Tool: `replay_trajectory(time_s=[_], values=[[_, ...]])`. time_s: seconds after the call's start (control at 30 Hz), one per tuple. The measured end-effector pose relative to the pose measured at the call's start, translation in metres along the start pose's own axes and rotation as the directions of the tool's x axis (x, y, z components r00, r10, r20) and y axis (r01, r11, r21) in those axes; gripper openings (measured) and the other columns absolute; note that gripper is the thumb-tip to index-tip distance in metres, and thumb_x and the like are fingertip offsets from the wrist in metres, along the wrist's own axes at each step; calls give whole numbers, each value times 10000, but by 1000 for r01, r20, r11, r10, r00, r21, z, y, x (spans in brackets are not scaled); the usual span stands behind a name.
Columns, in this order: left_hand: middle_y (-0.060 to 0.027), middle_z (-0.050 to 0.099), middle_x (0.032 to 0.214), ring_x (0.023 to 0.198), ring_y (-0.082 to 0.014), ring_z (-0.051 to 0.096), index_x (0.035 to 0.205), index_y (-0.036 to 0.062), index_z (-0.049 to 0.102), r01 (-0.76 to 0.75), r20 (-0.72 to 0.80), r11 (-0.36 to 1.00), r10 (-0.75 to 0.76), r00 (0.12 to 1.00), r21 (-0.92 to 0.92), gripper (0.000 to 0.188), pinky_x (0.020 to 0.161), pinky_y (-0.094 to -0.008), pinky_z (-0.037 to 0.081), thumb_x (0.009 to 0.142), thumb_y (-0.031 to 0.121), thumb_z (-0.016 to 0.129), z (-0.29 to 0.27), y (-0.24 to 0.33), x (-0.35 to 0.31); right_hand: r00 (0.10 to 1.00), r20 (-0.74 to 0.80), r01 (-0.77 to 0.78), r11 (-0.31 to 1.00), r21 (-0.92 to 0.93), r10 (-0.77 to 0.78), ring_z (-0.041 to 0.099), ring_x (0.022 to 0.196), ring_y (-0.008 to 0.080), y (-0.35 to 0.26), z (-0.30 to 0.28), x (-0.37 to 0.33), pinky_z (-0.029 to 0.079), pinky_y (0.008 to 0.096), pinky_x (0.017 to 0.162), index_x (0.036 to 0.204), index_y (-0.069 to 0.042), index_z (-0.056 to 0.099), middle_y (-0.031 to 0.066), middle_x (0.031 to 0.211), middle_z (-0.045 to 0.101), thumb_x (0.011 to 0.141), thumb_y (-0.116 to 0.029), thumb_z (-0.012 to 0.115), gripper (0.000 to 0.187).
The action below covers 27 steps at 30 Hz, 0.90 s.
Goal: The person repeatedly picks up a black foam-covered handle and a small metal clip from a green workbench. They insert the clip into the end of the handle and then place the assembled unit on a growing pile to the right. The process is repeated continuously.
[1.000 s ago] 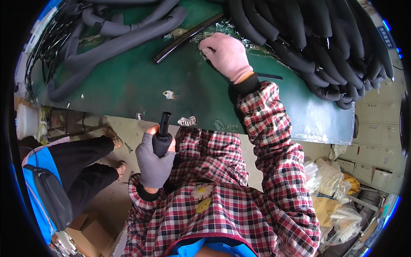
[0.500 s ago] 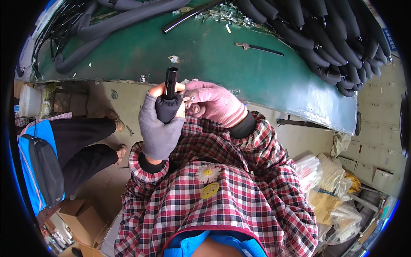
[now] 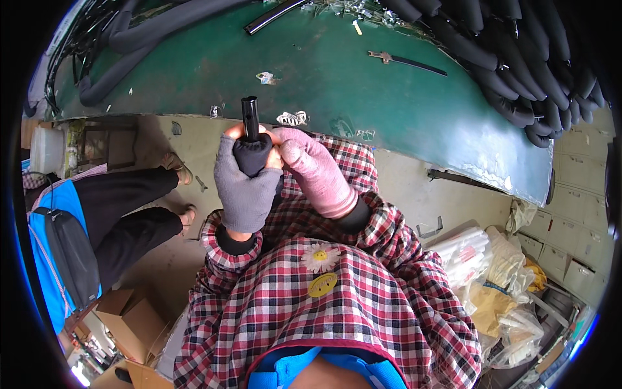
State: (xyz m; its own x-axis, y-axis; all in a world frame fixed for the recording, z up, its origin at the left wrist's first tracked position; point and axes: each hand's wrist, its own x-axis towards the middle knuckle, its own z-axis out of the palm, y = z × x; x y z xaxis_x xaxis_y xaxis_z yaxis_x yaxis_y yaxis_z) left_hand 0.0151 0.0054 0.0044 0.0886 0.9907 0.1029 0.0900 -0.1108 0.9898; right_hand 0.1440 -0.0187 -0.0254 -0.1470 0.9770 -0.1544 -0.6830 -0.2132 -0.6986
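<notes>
In my left hand, in a grey fingerless glove, a black tube stands nearly upright. A soft black foam sleeve is bunched around it below its bare end, and my left fingers wrap round the sleeve. A hole shows in the side of the tube near its top. My right hand, in a pink glove, is closed, with its fingertips pressed against the sleeve's right side beside my left fingers. Whatever is between the right fingertips is hidden. Both hands are just off the near edge of the green table.
A dark sliding caliper-like tool and another black tube lie on the table. Many foam-covered tubes are heaped at the right. A person in dark trousers is at the left, near a cardboard box. Plastic bags lie lower right.
The view has shifted a little. My right hand has turned and drawn closer to the sleeve; a small light-coloured piece at its fingertips is now out of sight. My left hand still holds the tube.
</notes>
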Motion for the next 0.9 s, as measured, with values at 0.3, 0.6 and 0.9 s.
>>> replay_trajectory(time_s=[0.3, 0.6, 0.9], values=[[-56, 682, 996, 909, -132, 650, 1161, 26, 584, -6, 28, 996, 8, 1000, -87, 368, 830, -292, 528, 840, 24, 765, 9, 2, -1, 924, -348, 130, 986, -103, -158, 514, 807, 51, -5, 16, -7, 433, 219, 751, 1083, -1, 646, -36, 915, 607, 984, -206, 640, 228], [-73, 687, 908, 771, -98, 624, 1223, -32, 613, -243, 130, 931, 215, 968, 272, 396, 731, -258, 520, 881, 92, 767, -3, -8, -22, 946, -289, 150, 989, -6, -145, 495, 745, 52, -48, 11, -25, 419, 220, 667, 1125, -24, 673, -34, 864, 587, 969, -320, 649, 335], [-127, 668, 868, 732, -228, 675, 1205, -7, 626, -326, 280, 852, 223, 934, 409, 403, 671, -323, 526, 849, 95, 784, 0, 4, -23, 994, -108, -54, 974, -219, 31, 490, 642, 69, -73, -6, -15, 378, 226, 609, 1110, -5, 679, -11, 752, 600, 928, -388, 690, 425]])
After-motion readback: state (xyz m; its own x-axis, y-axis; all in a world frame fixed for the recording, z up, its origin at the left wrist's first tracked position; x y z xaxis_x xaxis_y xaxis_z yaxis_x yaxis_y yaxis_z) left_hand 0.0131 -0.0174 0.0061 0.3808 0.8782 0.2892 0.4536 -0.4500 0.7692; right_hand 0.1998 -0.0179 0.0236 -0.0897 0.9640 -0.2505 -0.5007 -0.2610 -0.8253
